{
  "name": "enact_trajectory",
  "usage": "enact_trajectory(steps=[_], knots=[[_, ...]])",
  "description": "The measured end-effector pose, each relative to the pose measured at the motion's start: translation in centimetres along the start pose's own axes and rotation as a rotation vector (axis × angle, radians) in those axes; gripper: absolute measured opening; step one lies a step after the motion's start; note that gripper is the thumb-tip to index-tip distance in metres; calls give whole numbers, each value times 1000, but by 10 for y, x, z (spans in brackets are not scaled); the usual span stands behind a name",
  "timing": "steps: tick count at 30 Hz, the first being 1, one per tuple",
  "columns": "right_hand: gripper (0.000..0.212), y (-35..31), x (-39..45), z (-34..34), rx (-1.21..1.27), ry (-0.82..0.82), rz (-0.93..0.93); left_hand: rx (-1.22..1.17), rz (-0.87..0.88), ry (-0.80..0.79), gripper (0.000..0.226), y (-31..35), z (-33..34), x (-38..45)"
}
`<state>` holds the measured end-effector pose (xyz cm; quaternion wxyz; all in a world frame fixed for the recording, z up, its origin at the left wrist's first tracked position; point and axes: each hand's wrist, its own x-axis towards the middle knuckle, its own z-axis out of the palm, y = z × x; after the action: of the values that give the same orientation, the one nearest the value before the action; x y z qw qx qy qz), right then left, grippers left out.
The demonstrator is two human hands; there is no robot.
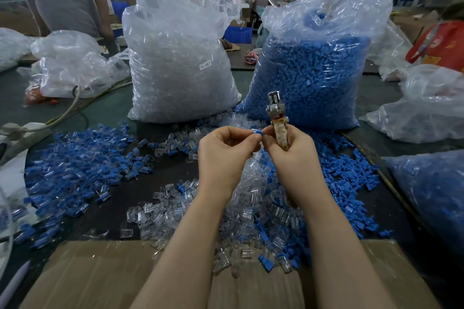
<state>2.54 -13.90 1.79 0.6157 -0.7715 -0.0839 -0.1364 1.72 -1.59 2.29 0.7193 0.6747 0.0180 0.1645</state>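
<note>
At the back of the counter (110, 108) stand a clear-parts bag (180, 63) and a blue-parts bag (311, 75), with a loose heap (251, 198) of both parts spread in front. Above it the left hand (223, 155) pinches a small blue plug (257, 132) at its fingertips. The right hand (291, 155) has its fingers wrapped round the handle of a metal tool (276, 113), held head up, and its fingertips meet the plug too. The step appears to be orienting one plug. Next it probably needs lining up squarely with the tool's head or a clear housing.

The left hand (223, 150) covers most of the blue piece (257, 132). The tool's (276, 110) handle lies buried in the right hand (293, 155).
</note>
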Motion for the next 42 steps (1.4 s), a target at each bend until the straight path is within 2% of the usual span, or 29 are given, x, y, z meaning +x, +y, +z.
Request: enact_trajectory(steps=[3,11,16,31,42], knots=[[11,0,0,-3,-17,-53,14,30,26,18,7,-3,-2,1],[11,4,-2,-19,-156,-249,120,-104,-1,40,7,-3,-10,6],[14,2,-4,-17,-192,-345,119,-98,14,33,6,-3,-13,7],[11,2,-2,-14,-327,-395,76,-106,30,-30,8,0,-18,8],[17,6,-1,-13,-428,-356,75,-114,-6,-47,9,0,-18,7]])
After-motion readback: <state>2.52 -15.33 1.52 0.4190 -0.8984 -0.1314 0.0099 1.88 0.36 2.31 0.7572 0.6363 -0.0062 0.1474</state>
